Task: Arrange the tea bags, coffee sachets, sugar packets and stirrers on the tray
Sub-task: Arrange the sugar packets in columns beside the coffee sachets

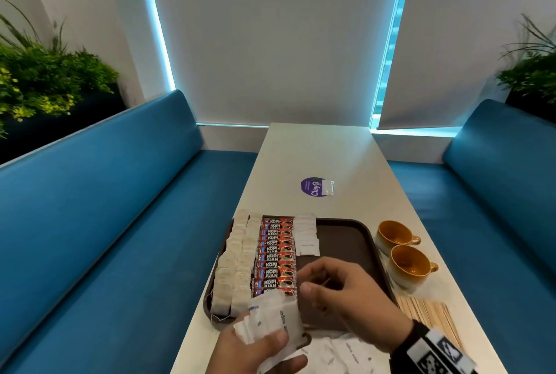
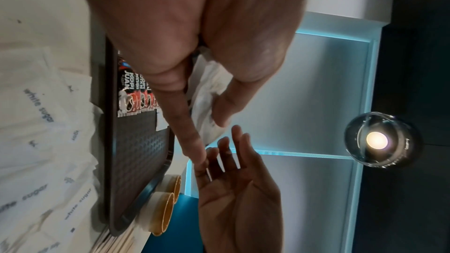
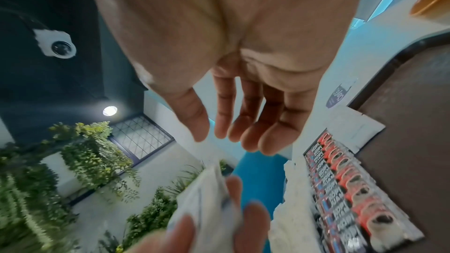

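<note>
One packet at a time: left hand (image 1: 255, 346) grips sugar stack (image 1: 270, 319); right hand (image 1: 340, 286), fingers loose & empty, should pinch top edge.

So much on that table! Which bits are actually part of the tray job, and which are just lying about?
Part of the job:
brown tray
tea bags
Kopi Juan coffee sachets
white sugar packets
wooden stirrers

Just lying about:
two orange cups
purple sticker
small clear packet

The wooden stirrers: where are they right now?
In the head view, the wooden stirrers lie on the table outside the tray, off its near right corner, nearer the camera than the two orange cups.
</note>
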